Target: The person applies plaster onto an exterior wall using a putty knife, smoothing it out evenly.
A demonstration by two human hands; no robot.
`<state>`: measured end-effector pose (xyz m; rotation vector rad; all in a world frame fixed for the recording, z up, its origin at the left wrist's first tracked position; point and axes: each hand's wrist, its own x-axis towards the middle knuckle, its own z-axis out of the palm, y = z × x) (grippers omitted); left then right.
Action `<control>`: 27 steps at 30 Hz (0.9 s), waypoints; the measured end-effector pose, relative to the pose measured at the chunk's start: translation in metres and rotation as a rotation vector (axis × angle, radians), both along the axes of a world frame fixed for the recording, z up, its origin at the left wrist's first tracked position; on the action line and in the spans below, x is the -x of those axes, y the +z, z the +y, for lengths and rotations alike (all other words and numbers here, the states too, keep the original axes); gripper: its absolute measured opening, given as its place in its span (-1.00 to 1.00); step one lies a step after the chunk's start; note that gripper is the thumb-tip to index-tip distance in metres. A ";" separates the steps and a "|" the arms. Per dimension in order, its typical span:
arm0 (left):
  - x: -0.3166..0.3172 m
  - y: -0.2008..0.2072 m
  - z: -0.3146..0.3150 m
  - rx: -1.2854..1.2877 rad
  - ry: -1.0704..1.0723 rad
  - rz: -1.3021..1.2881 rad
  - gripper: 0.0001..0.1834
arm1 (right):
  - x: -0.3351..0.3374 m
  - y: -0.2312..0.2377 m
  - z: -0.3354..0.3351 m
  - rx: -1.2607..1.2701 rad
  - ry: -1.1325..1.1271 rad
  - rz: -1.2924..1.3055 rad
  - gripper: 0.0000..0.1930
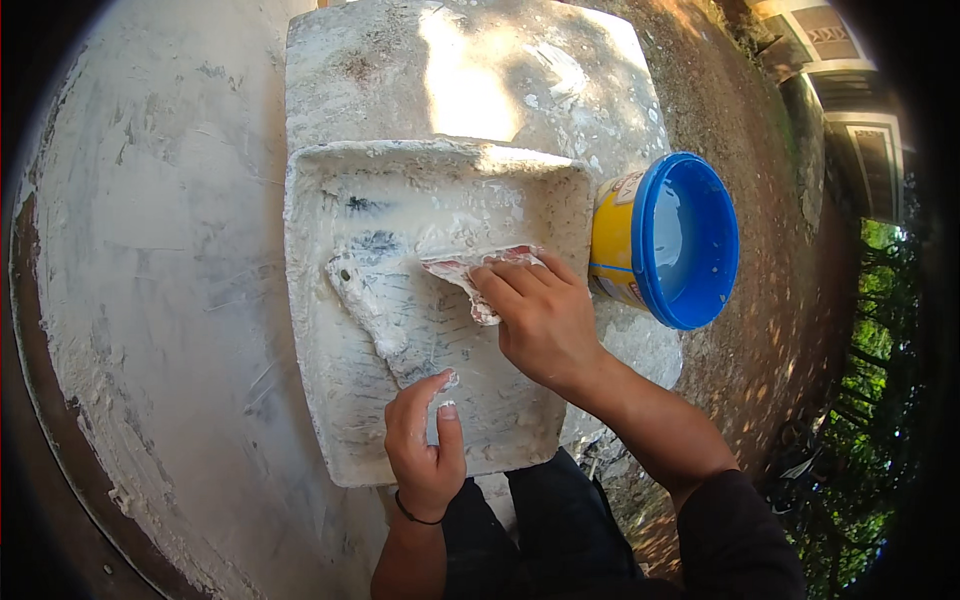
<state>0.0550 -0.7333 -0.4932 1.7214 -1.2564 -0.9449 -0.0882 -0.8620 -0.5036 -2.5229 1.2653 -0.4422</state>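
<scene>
My right hand (545,320) is closed over a reddish rag (470,270) smeared with white paste, pressing it against the floor of a paste-crusted tray (310,400). Over the tray's near edge, my left hand (425,445) is empty, with thumb and index finger apart and white paste on their tips. Left of the rag, a tool with a paste-coated handle (368,310) lies in the tray; a hole shows at its upper end. Its lower end merges with the paste, so its kind cannot be made out. Thin whitish paste and dark streaks cover the tray's ribbed bottom.
A yellow bucket (615,235) with a blue rim stands against the tray's right side, holding cloudy liquid. Under both is a paste-spotted board (370,70). On the left rises a broad grey plastered surface (170,250); brown ground (765,260) lies at right.
</scene>
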 end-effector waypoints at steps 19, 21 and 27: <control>0.000 -0.001 -0.003 -0.052 -0.016 0.048 -0.73 | -0.010 -0.035 -0.005 -0.228 -0.039 0.037 -0.63; 0.000 -0.001 -0.003 -0.038 -0.016 0.035 -0.74 | -0.007 -0.037 -0.005 -0.233 -0.046 0.007 -0.65; 0.002 0.004 -0.006 -0.006 -0.024 0.018 -0.72 | -0.018 -0.028 -0.013 -0.292 -0.088 0.067 -0.70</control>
